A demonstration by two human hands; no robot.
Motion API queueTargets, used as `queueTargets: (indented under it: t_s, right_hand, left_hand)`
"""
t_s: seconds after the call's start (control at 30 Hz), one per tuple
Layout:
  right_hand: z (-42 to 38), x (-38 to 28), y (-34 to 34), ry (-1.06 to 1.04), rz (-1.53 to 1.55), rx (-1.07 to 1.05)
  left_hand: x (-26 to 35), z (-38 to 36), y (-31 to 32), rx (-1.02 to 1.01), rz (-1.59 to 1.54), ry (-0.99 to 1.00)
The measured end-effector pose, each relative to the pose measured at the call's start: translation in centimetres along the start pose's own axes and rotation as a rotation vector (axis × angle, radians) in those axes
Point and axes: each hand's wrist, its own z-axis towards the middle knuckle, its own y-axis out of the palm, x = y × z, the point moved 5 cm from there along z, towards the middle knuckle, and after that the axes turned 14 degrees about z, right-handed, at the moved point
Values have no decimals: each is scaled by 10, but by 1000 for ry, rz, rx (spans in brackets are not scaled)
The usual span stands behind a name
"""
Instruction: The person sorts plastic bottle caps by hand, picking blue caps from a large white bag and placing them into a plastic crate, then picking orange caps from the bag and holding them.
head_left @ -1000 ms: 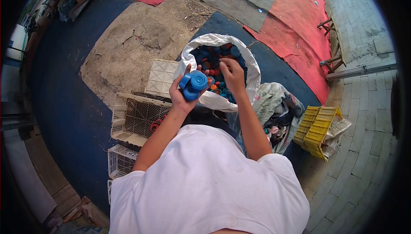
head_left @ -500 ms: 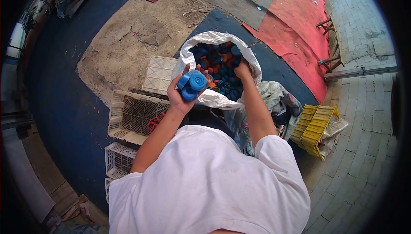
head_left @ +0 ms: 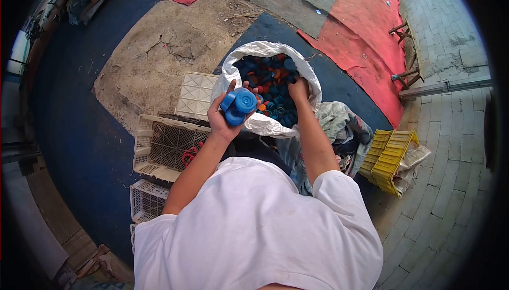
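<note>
Blue caps [head_left: 244, 100] sit cupped in the left hand [head_left: 224, 124], best kept level to avoid spills — right hand [head_left: 298, 89] inside the white sack [head_left: 268, 126] among mixed caps [head_left: 271, 89], its grip too hidden to tell.

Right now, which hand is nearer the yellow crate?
Right. The right hand is inside the sack, left of and beyond the yellow crate; the left hand, holding blue caps, is farther left.
</note>
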Motion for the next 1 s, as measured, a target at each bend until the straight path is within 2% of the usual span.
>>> queueTargets:
  t_s: [0.1,0.2,0.4,0.6,0.73,0.83,0.93,1.0]
  right_hand:
    - [1,0,-3,30,53,24]
    - [-6,-10,-13,-28,101,117]
    - [-46,-23,-22,464,715,-129]
    - [-103,-72,-39,778,1874,-338]
    - [-103,-46,-15,952,2497,-611]
    - [-109,-47,-16,945,2408,-621]
    - [-112,-48,-19,762,2296,-585]
    - [-112,-46,-18,798,2321,-542]
  left_hand:
    - [0,-1,0,6,5,-11]
    - [2,-2,-1,12,10,-13]
    - [6,-1,-1,-5,27,5]
    - [5,1,-2,-22,36,3]
    - [2,3,-3,-23,36,-12]
    - [1,2,-4,-18,44,-21]
    - [1,2,-1,-12,54,-19]
    - [1,1,1,-7,52,-16]
